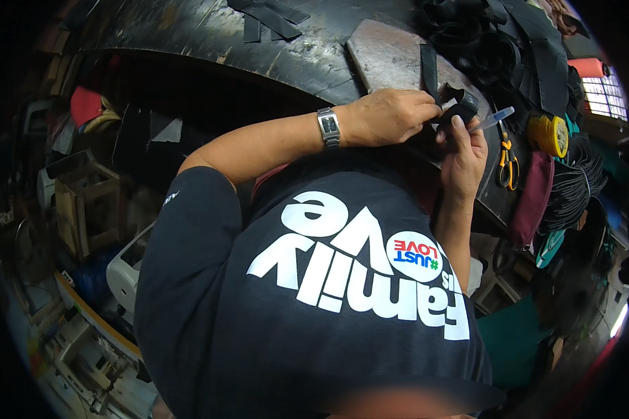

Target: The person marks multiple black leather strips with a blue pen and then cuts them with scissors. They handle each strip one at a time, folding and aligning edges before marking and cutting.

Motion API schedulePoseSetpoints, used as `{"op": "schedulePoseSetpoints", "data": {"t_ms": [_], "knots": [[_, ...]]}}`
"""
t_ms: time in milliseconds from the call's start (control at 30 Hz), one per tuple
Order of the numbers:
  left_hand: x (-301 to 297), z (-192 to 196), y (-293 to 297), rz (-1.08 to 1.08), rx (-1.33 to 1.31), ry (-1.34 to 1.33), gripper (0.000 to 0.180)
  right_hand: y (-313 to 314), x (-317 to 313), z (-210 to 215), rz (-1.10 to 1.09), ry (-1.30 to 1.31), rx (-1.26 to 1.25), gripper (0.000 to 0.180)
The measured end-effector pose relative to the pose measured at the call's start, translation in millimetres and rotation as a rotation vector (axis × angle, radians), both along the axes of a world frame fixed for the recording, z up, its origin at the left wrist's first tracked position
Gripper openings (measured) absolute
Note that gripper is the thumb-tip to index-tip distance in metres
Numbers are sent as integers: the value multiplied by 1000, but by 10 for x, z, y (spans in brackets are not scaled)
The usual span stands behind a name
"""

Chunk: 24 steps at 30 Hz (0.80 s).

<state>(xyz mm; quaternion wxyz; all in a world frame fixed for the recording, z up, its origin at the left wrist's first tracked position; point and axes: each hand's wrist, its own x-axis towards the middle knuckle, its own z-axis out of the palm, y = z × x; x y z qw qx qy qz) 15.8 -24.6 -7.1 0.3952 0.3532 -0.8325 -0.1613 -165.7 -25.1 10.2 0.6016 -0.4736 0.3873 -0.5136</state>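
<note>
Left hand point(384, 115): curling its fingers beside the strap point(463, 106); whether it is gripping, I cannot tell.
Right hand point(463, 157): holding the strap and a pen point(496, 118).
Strap: bending by the tabletop's point(189, 31) near edge.
Scissors point(505, 147): lying toward its right end.

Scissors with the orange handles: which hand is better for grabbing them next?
Probably the right hand: it's nearer the scissors, though it seems to hold a pen that may need putting down. The left hand is farther away, beside a black strap.
</note>
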Motion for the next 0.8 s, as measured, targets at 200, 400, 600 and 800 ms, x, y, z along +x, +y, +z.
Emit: {"op": "schedulePoseSetpoints", "data": {"t_ms": [200,400,600,800], "knots": [[-19,31,-14,-24,11,-77,27,-15,-38,-70,-35,-57,4,19],[-48,117,126,-67,686,347,14,76,-71,142,-15,45,-90,15],[-153,118,379,-220,1373,954,25,195,-54,385,225,7,-181,15],[-189,63,307,-208,1197,1356,14,142,-41,458,206,386,-536,20]]}}
